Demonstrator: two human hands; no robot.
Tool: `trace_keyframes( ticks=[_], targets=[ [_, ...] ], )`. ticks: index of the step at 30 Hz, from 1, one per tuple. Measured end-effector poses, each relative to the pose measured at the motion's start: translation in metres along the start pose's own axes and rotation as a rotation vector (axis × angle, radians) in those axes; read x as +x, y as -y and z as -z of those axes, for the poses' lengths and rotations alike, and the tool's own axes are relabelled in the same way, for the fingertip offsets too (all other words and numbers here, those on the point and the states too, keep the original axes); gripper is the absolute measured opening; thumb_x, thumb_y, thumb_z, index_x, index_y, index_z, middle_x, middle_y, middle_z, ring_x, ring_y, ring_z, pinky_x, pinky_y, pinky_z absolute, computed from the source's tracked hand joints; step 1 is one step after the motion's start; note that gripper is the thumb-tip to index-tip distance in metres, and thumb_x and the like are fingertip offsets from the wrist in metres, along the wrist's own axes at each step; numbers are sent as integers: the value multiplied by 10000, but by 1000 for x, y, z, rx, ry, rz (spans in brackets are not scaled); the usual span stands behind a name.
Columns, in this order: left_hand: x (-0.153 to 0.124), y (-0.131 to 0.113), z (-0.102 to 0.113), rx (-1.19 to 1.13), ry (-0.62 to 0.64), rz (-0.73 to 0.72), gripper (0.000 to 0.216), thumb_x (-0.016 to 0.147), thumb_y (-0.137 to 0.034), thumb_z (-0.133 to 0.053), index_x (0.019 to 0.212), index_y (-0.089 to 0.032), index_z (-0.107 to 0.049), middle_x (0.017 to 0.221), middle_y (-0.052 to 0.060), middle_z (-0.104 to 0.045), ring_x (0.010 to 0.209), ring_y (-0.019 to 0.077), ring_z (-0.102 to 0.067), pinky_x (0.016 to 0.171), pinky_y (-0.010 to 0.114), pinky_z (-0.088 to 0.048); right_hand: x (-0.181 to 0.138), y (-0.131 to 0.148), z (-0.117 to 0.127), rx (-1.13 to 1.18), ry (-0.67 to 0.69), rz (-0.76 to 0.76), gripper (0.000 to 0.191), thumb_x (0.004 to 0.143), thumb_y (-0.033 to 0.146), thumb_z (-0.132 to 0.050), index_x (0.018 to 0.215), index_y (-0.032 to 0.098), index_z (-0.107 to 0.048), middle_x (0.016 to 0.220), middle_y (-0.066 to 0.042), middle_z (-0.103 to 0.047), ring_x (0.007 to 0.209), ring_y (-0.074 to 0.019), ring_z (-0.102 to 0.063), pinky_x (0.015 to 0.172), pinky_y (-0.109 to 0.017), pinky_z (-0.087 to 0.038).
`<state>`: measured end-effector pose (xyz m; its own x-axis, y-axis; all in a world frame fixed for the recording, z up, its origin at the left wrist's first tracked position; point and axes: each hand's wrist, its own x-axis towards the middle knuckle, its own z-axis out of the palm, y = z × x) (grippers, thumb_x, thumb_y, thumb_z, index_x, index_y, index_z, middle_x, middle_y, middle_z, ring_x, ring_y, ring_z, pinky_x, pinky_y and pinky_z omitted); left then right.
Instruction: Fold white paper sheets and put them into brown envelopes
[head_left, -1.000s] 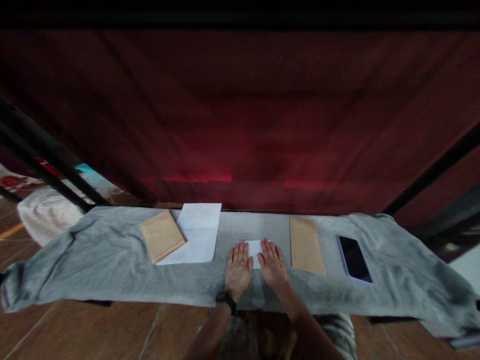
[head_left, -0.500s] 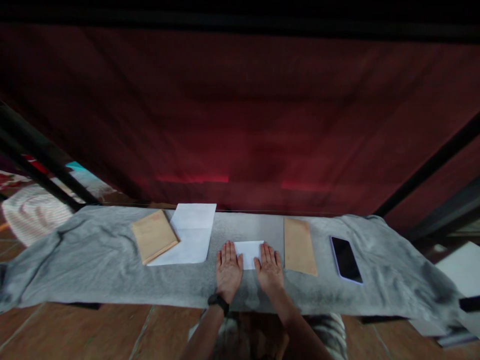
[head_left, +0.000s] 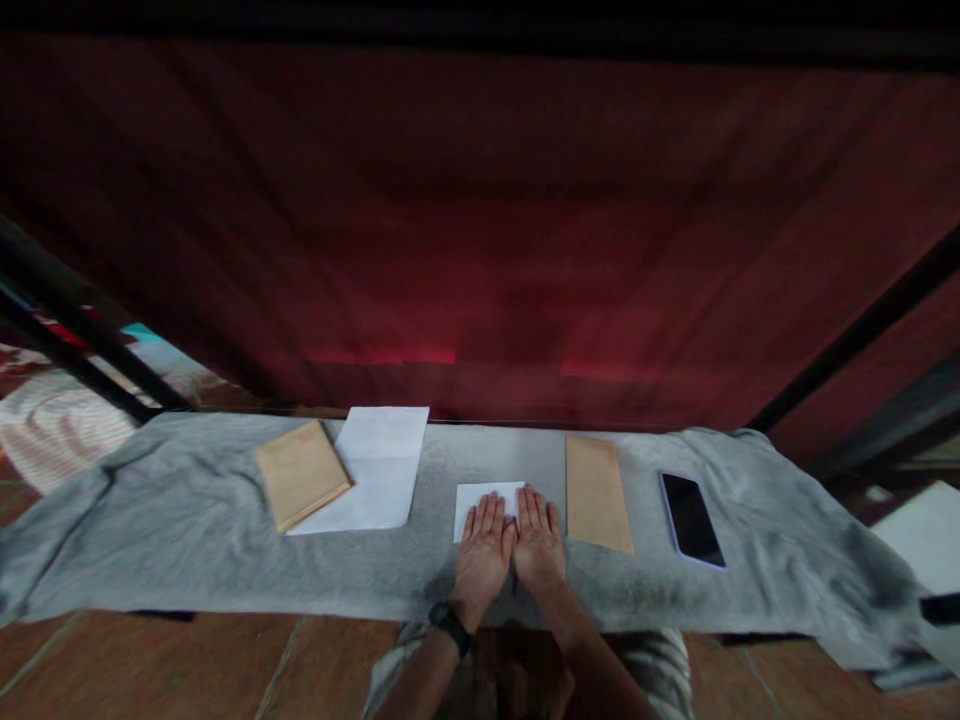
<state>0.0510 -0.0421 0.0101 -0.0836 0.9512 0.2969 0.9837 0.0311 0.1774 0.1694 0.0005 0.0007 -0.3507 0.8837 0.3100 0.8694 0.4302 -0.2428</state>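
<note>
A small folded white paper [head_left: 466, 505] lies flat on the grey cloth [head_left: 360, 575] in front of me. My left hand [head_left: 486, 550] rests palm down on its middle, fingers stretched out and pointing away from me. Beside it, my right hand [head_left: 538, 535] lies flat over the paper's right end, its fingers also extended. The two thumbs meet or nearly meet. Both hands cover the paper's lower right part. Just right of my right hand is a brown envelope [head_left: 598, 493], flat on the cloth.
On the left, a stack of brown envelopes [head_left: 301, 475] overlaps a larger creased white sheet [head_left: 382, 465]. A phone [head_left: 691, 520] with a dark screen lies at the right. Behind the cloth-covered surface hangs a dark red curtain [head_left: 495, 240] between dark bars.
My left hand has slid right across the folded paper, from its left edge to beside my right hand. The paper's left end is now uncovered. My right hand has hardly moved.
</note>
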Motion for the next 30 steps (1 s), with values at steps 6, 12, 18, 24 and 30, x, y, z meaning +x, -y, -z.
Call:
trace_keyframes(
  ticks=[6, 12, 18, 24, 30],
  targets=[
    [-10, 16, 3, 43, -43, 58, 554, 1003, -372, -313, 1498, -134, -391, 1535, 122, -440, 1450, 233, -362, 1185, 446, -332, 2, 0, -2, 7, -23, -5, 538, 1018, 343, -312, 1508, 135, -390, 1541, -108, -413, 1414, -266, -395, 1185, -477, -228],
    [-15, 32, 4, 87, -70, 80, 549, 986, -333, -324, 1485, -124, -413, 1559, 132, -398, 1455, 241, -353, 1184, 451, -331, 2, -3, -8, 3, -41, -1, 530, 1019, 380, -333, 1494, 162, -425, 1540, -95, -418, 1409, -260, -406, 1186, -458, -241],
    [-14, 28, 5, 70, -73, 76, 557, 978, -322, -341, 1497, -129, -395, 1561, 137, -389, 1457, 252, -348, 1180, 472, -329, 14, -11, -2, 17, -56, -12, 503, 1003, 236, -288, 1451, 100, -473, 1484, -132, -497, 1378, -229, -453, 1140, -419, -335],
    [-13, 24, 13, 101, -25, 86, 546, 974, -303, -360, 1495, -148, -405, 1576, 142, -364, 1452, 264, -357, 1180, 472, -318, 7, 9, 1, 56, 26, 143, 490, 1024, 303, -309, 1479, 183, -447, 1523, -74, -452, 1402, -209, -425, 1165, -406, -299],
    [-14, 25, 16, 88, -11, 81, 530, 978, -316, -395, 1479, -146, -428, 1559, 146, -396, 1444, 264, -370, 1173, 471, -341, -8, 13, 2, -2, 24, 149, 493, 1030, 343, -338, 1491, 190, -425, 1542, -86, -408, 1411, -229, -412, 1187, -435, -248]
  ],
)
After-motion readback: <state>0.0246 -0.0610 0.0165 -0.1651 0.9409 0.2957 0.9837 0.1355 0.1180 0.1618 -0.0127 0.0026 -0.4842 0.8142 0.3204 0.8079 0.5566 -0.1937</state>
